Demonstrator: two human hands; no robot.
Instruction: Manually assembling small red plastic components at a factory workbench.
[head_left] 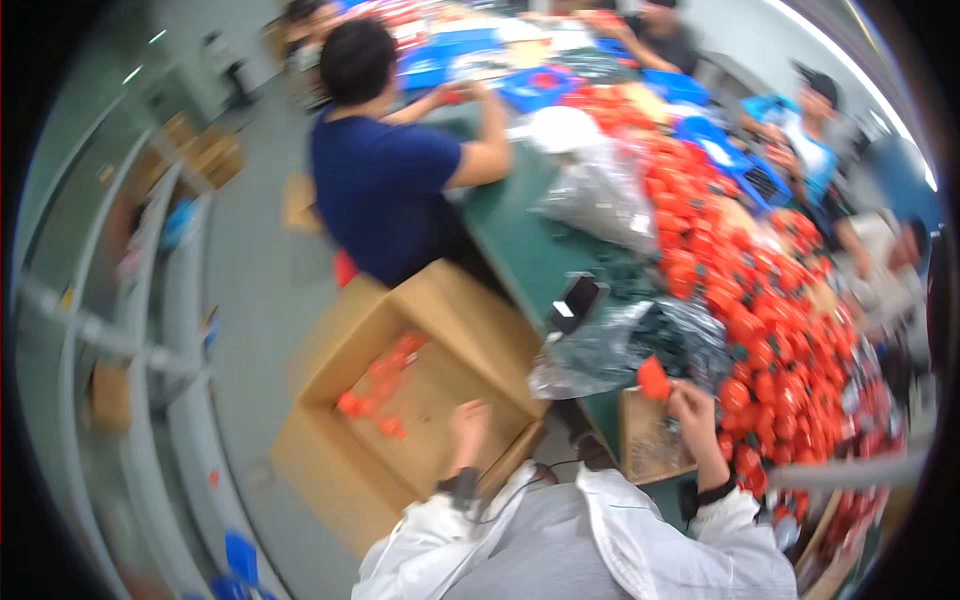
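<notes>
My right hand (692, 412) pinches a thin orange-red piece (654, 378) above a small open cardboard tray (636, 440) at the table's edge. What lies in that tray is too blurred to name. On the left, my left hand (470, 428) hangs over a large open cardboard box (440, 300). Its fingers look curled together, and anything inside them is hidden. Several orange-red pieces (385, 375) lie at the bottom of the large box, towards its far left side.
Along the green table (515, 215) runs a long heap of shiny orange-red round items (700, 240). Clear plastic bags (600, 345) and a dark phone-like device (578, 302) lie nearer. A co-worker in dark blue (385, 190) stands beyond the box; others work across the table. Shelving (150, 350) lines the left.
</notes>
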